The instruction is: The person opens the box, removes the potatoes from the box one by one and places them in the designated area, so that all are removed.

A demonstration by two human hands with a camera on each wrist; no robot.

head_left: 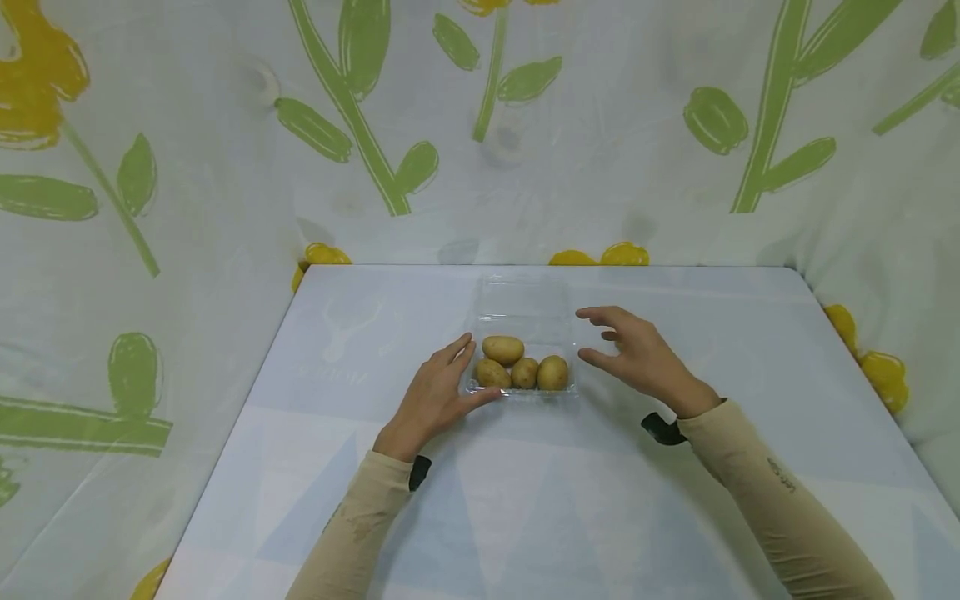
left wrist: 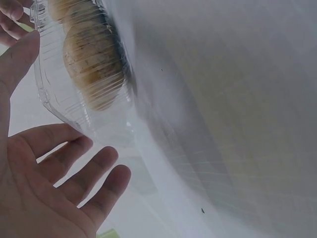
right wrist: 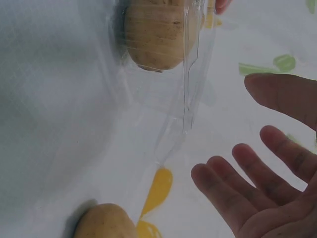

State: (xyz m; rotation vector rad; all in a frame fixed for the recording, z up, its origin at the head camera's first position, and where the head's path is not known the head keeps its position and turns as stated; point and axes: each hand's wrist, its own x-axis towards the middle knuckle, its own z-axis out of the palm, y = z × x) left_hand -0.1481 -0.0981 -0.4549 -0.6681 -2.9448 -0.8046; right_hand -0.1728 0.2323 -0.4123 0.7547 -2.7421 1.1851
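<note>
A clear plastic clamshell box [head_left: 525,393] stands on the table with its lid [head_left: 523,296] raised at the back. Several potatoes [head_left: 552,372] lie inside its tray. My left hand [head_left: 433,398] is at the near left corner of the box, thumb along the front rim and fingers spread by the left side. In the left wrist view, those fingers [left wrist: 81,173] are extended beside the clear wall. To the right of the box hovers my right hand [head_left: 637,354], its thumb and fingers apart and nothing between them. A separate potato [right wrist: 106,223] shows low in the right wrist view.
The white table [head_left: 540,508] has pale blue triangle patterns and ends at a back edge close behind the lid. Around it hangs a white curtain [head_left: 585,175] with green stems and yellow flowers. Dark straps [head_left: 663,429] sit at both wrists.
</note>
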